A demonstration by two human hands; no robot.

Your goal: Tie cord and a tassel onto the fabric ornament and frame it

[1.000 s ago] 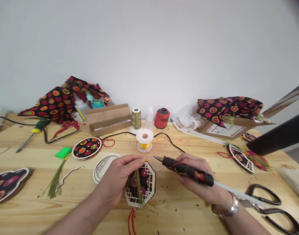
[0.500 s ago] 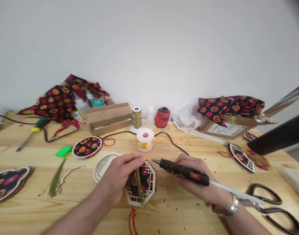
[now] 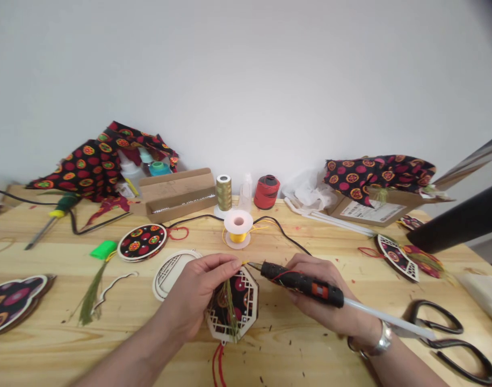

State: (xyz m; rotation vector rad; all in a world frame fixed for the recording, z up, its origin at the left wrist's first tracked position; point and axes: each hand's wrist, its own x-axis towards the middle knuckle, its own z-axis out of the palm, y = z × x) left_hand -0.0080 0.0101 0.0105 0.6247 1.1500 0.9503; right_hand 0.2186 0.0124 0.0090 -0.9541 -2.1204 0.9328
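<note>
Between thumb and fingers, my left hand (image 3: 201,290) pinches the upper edge of an octagonal ornament (image 3: 246,301), which has a pale wooden lattice frame over dark patterned fabric. An olive tassel (image 3: 230,303) lies across its face, and red cord (image 3: 218,365) trails from its lower end. A bit of yellow thread (image 3: 245,262) shows at my left fingertips. My right hand (image 3: 322,295) is wrapped round a black hot glue gun (image 3: 302,282) with a clear glue stick (image 3: 386,317) out of its back. The metal nozzle points left, at or very near the yellow thread; contact is unclear.
A spool of yellow thread (image 3: 238,228) stands just beyond my hands. Scissors (image 3: 451,344) lie at right, a screwdriver (image 3: 48,223) at left. Fabric ornaments (image 3: 143,242) and a round wooden frame (image 3: 177,269) lie around. Behind are a cardboard box (image 3: 179,196) and a red spool (image 3: 267,192).
The glue gun's nozzle has shifted slightly left, closer to the yellow thread at my left fingertips. Both hands keep their holds.
</note>
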